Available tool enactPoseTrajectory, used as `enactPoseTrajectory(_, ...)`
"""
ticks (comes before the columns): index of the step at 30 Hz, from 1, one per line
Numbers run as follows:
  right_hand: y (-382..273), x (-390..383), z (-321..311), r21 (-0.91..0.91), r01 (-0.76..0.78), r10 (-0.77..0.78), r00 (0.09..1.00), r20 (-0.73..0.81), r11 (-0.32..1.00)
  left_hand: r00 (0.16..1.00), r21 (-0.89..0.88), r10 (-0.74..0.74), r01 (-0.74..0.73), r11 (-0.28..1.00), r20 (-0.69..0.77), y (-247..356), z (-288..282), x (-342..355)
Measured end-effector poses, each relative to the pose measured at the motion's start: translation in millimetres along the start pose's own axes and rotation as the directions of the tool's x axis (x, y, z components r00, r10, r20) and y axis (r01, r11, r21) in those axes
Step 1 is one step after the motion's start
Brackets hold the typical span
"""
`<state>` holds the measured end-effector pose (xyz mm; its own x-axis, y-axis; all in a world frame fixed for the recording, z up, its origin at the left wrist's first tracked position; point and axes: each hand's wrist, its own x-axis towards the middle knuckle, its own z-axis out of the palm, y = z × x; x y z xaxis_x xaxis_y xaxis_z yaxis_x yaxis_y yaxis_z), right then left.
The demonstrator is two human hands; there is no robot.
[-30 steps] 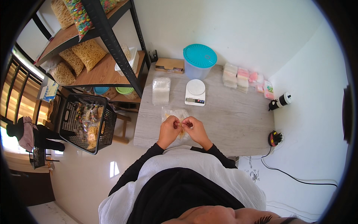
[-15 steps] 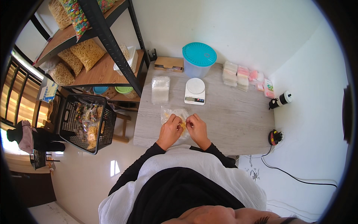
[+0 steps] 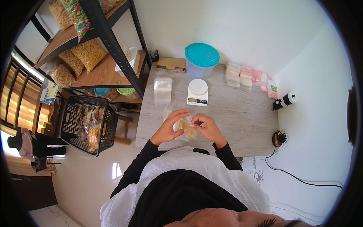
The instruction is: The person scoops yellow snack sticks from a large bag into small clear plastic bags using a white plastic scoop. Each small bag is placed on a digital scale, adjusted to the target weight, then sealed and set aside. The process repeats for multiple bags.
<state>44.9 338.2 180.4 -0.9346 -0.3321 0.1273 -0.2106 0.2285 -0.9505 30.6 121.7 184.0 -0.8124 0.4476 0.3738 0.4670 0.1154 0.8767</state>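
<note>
I wear long, close-fitting black sleeves down to my wrists, a loose white crinkled cloth draped over my shoulders, and black fabric down my front.

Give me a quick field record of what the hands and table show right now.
left hand: holding the left side of a small clear bag of yellowish snack pieces
right hand: pinching the bag's right side
bag position: over the table's near edge
behind the hands: white scale, stack of empty clear bags
far edge: tub with teal lid, cardboard box
floor left: black basket of packed bags
</note>
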Motion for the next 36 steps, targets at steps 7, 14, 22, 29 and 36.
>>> enactPoseTrajectory(7, 11.8, 6.5, -4.6, 0.278, -0.118, 0.142, 0.988, -0.067, 0.953, 0.948, -0.357, -0.286, 0.318, 0.878, 0.14, -44.2, 8.9, -13.7)
enactPoseTrajectory(14, 32.1, -2.6, -4.7, 0.301, -0.191, 0.231, 0.967, -0.104, 0.934, 0.874, -0.564, -0.484, 0.375, 0.736, -0.051, -40.1, 6.4, -18.2)
enactPoseTrajectory(22, 38.5, -3.7, 9.1, 0.309, -0.187, 0.244, 0.957, -0.157, 0.932, 0.824, -0.614, -0.564, 0.418, 0.669, -0.053, -34.7, 15.9, -21.2)
enactPoseTrajectory(29, 29.8, -3.3, 13.7, 0.088, -0.152, 0.166, 0.968, -0.187, 0.985, 0.852, -0.53, -0.509, 0.377, 0.76, -0.124, -42.0, 18.1, -24.4)
enactPoseTrajectory(36, 29.4, -5.6, 14.5, -0.057, -0.12, 0.104, 0.967, -0.234, 0.991, 0.841, -0.506, -0.515, 0.376, 0.776, -0.166, -40.7, 25.4, -24.4)
